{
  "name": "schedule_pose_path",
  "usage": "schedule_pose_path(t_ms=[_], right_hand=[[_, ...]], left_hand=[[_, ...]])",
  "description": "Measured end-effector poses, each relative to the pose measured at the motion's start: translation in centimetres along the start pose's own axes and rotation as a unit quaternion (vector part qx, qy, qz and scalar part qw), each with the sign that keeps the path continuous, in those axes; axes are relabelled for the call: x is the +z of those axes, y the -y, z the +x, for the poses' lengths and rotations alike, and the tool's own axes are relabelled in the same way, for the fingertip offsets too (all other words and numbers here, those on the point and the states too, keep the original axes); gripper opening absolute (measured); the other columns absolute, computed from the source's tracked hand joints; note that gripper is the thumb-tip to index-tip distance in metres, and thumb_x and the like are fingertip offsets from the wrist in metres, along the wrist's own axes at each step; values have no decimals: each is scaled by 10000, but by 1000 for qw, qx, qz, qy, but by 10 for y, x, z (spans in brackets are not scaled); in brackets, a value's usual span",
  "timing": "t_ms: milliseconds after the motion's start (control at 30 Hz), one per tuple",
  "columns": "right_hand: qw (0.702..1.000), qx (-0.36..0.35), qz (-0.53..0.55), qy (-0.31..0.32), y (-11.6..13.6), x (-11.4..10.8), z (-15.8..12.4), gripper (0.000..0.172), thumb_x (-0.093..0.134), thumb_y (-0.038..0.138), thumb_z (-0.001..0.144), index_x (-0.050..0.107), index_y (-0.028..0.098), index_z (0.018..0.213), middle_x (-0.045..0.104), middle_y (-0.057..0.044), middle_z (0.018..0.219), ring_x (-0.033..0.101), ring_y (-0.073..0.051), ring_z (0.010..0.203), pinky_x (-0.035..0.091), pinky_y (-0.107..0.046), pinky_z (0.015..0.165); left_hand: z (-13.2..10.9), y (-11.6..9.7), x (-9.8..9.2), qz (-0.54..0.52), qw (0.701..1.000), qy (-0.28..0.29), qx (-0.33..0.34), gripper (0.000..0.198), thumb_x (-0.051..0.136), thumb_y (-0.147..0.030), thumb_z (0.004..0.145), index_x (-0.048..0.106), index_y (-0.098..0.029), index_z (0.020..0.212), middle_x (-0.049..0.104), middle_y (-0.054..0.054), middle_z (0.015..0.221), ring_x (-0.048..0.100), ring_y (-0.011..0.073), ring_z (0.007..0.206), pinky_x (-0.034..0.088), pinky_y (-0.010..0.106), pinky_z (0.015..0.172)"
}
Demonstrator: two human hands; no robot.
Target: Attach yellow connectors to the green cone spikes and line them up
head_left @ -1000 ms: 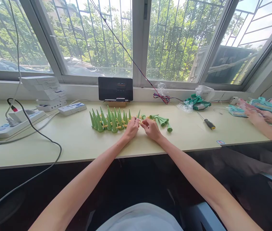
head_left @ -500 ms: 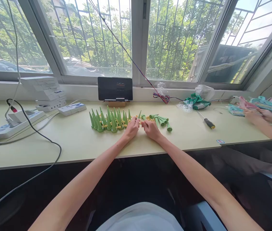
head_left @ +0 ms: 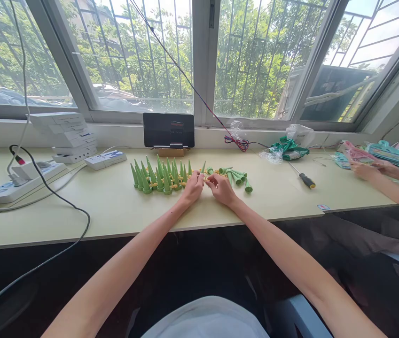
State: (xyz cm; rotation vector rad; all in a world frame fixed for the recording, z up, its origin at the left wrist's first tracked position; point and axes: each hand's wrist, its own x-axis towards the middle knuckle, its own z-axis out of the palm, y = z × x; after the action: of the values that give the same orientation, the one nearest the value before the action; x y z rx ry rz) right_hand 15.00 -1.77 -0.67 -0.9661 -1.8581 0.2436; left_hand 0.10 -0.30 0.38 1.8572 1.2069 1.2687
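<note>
My left hand is closed around a green plant watering spike, its pointed tip sticking up above the fingers. Close beside it, my right hand has thumb and fingers pinched at a small yellow part by the spike; the exact contact is too small to make out. Left of my hands, several green spikes with yellow valves stand upright in a cluster. Beyond my right hand lie several loose green spikes on their sides, with small yellow pieces partly hidden among them.
A black tablet stands at the back. Power strips, stacked white boxes and cables occupy the left. To the right are a screwdriver, green plastic packaging and another person's hands holding a pink item.
My right hand's fingers have loosened slightly and shifted at the spike. The spike in my left hand has risen and tilted a little. At the right, the other person's hands moved slightly left.
</note>
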Motion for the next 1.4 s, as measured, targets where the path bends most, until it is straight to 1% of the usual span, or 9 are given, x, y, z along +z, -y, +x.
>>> schedule_pose_path(t_ms=[167,333,567,667,767,900,1000,1100,1400], right_hand=[[1000,11,1,20,2,-1,-1,177,487,295,916,556,188,792,618,-21,680,528,-143,603,393,-258,617],[999,3,-19,26,3,-2,0,301,414,303,952,504,198,685,574,-14,632,490,-136,570,368,-256,608],[999,2,-17,27,3,-2,0,338,383,324,971,504,197,682,576,-15,630,490,-134,560,358,-257,597],[999,8,-21,25,4,-2,0,315,407,335,963,539,192,715,588,-14,642,494,-134,570,366,-258,610],[1000,9,-17,19,4,-2,0,228,481,351,929,581,183,811,624,-20,705,517,-137,602,386,-259,635],[1000,6,-16,12,2,-1,0,163,543,341,890,582,183,877,641,-26,773,511,-131,594,395,-261,635],[1000,8,-20,10,2,-1,0,157,540,338,889,572,186,863,640,-31,772,513,-135,602,395,-265,635],[1000,9,-21,12,2,-1,0,159,534,336,890,563,189,838,633,-28,751,512,-139,610,393,-265,634],[1000,10,-7,22,2,0,-1,173,516,328,901,558,195,800,595,-3,662,485,-135,580,371,-260,606]], left_hand=[[0,1,0,16,1000,13,11,185,382,-358,943,455,-206,867,513,-19,627,468,128,531,360,260,555],[-1,0,0,4,1000,23,21,203,375,-382,943,453,-207,875,530,-17,654,482,124,551,379,258,573],[-2,-5,-1,-17,1000,19,1,230,396,-400,925,478,-195,863,564,2,695,511,121,585,396,241,562],[-1,-6,-1,-32,999,17,-7,212,416,-386,917,467,-193,846,551,-1,689,491,109,556,381,230,525],[-2,-10,-1,-60,998,21,-26,190,440,-367,910,448,-193,833,507,-23,639,450,92,497,360,222,483],[-4,-15,-2,-115,991,32,-61,161,440,-341,920,421,-200,844,439,-52,596,391,68,417,295,207,407],[-5,-18,-2,-144,986,37,-71,181,469,-357,916,414,-200,843,428,-53,605,380,59,403,266,196,377],[-5,-18,-2,-154,985,39,-73,192,489,-364,909,420,-198,843,439,-46,618,382,57,407,270,191,368],[-4,-15,-3,-137,987,45,-65,154,482,-330,906,438,-196,844,419,-51,565,383,70,403,276,197,362]])
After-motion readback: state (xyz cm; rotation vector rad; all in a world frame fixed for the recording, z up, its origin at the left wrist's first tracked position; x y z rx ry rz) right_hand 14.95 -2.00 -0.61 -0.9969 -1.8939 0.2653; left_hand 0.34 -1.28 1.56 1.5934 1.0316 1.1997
